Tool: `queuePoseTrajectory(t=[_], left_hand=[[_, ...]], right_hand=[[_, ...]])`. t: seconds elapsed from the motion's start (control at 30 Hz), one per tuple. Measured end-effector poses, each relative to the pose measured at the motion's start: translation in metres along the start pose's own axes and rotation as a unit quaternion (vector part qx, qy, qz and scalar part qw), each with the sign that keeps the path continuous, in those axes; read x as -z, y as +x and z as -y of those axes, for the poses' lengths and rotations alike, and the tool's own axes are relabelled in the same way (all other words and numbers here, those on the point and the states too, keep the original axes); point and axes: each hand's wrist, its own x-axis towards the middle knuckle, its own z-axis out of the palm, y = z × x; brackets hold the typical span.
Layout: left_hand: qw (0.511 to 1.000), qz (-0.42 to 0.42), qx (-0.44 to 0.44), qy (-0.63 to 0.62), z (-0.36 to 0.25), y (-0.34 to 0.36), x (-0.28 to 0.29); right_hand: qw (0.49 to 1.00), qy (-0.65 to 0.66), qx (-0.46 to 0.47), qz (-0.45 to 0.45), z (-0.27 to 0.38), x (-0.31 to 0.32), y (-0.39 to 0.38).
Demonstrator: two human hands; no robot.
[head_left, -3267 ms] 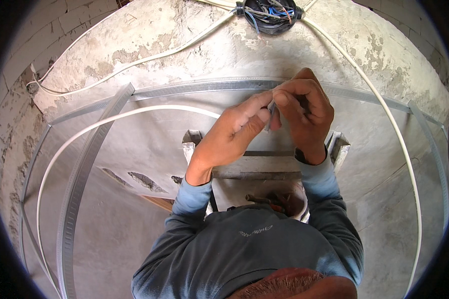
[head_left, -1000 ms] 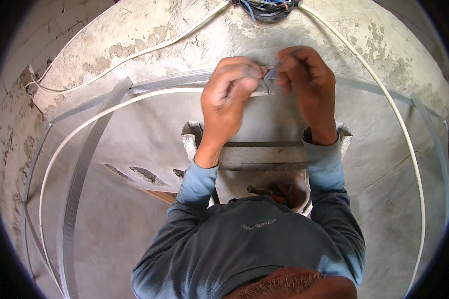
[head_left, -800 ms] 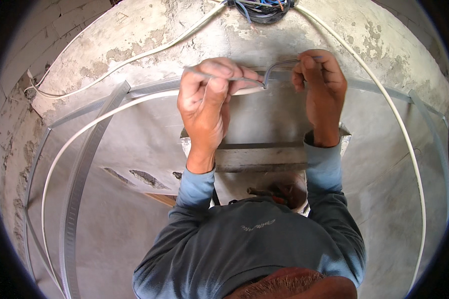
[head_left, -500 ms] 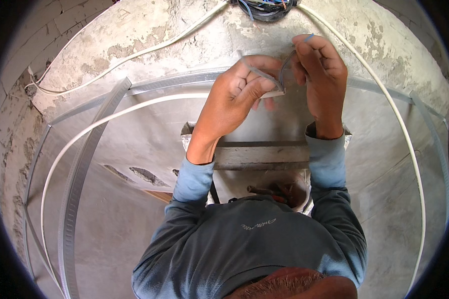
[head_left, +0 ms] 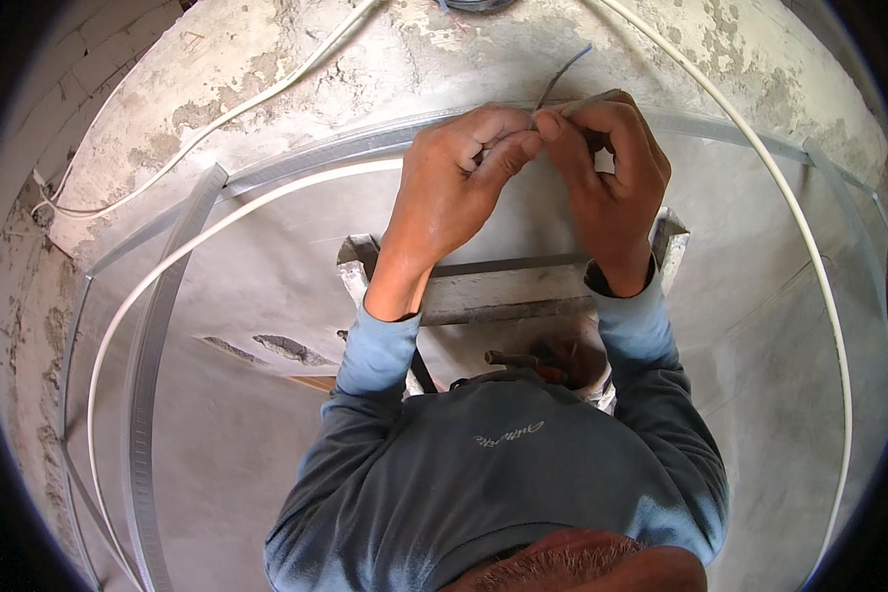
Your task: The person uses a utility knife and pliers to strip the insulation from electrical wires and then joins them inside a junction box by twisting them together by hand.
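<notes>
Over on the far left, a thin white lead (head_left: pixel 99 211) hangs in a loop against rough plaster, where shadow makes its end hard to follow. Next to it a metal stud (head_left: pixel 143 395) leans down out of view, its foot cut off. The white cable (head_left: pixel 266 194) being worked on arcs up from the bottom edge, passes in front of the stud and runs in behind the left hand (head_left: pixel 459 187). That hand's grip is closed on the cable near its end, though the fingers cover the end itself.

A dark wire with a blue tip (head_left: pixel 565 74) pokes up between the two sets of fingertips, over the metal track (head_left: pixel 306 170); I can't see where it leaves the sheath. Above, only the lower rim of a black round box (head_left: pixel 479 6) shows, the rest cut off at the top.

Below the hands sits a dusty ladder step (head_left: pixel 508 292), and under that a bucket (head_left: pixel 592 370) of tools, shadowed and partly behind the person's dark shirt (head_left: pixel 483 483). The right hand (head_left: pixel 617 183) has its grip pinched shut on a grey wire (head_left: pixel 594 100), mostly lost behind the fingers. Farther right, another white cable (head_left: pixel 794 202) bows down past the bottom edge.
</notes>
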Motion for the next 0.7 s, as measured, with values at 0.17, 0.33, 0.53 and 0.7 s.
queuePoseTrajectory(t=[0.17,0.33,0.53,0.7], left_hand=[[0.999,-0.001,0.006,-0.048,0.01,-0.001,-0.004],[0.995,0.038,0.019,-0.092,0.011,-0.002,-0.002],[0.985,0.122,0.074,-0.097,-0.003,-0.006,0.01],[0.971,0.18,0.088,-0.129,-0.013,-0.005,0.023]], right_hand=[[0.978,0.177,-0.108,0.026,0.0,0.005,-0.004],[0.91,0.354,-0.193,0.099,-0.024,0.016,-0.002],[0.886,0.413,-0.147,0.153,-0.038,0.021,-0.002],[0.9,0.378,-0.07,0.205,-0.04,0.024,0.008]])
